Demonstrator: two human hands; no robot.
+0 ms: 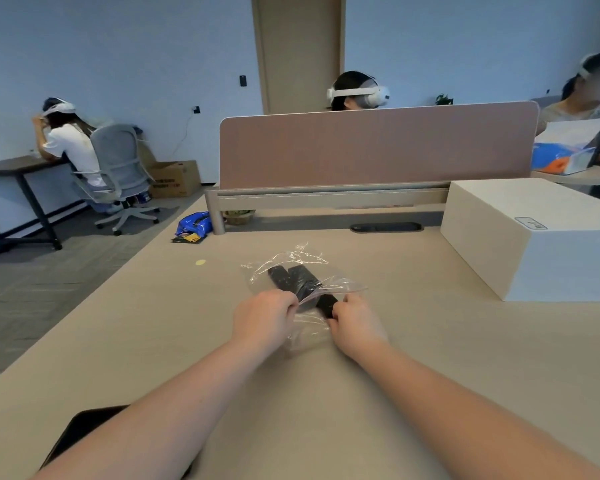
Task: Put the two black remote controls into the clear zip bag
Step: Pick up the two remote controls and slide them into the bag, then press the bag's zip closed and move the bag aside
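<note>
Both remotes (293, 280) lie partly inside the bag (302, 271); left hand (264, 318) pinches its rim, right hand (352, 320) grips the near remote's half-hidden end.

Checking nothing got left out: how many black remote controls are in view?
2. Both lie side by side within the clear zip bag: the left remote and the right remote, its near end by the right hand.
</note>
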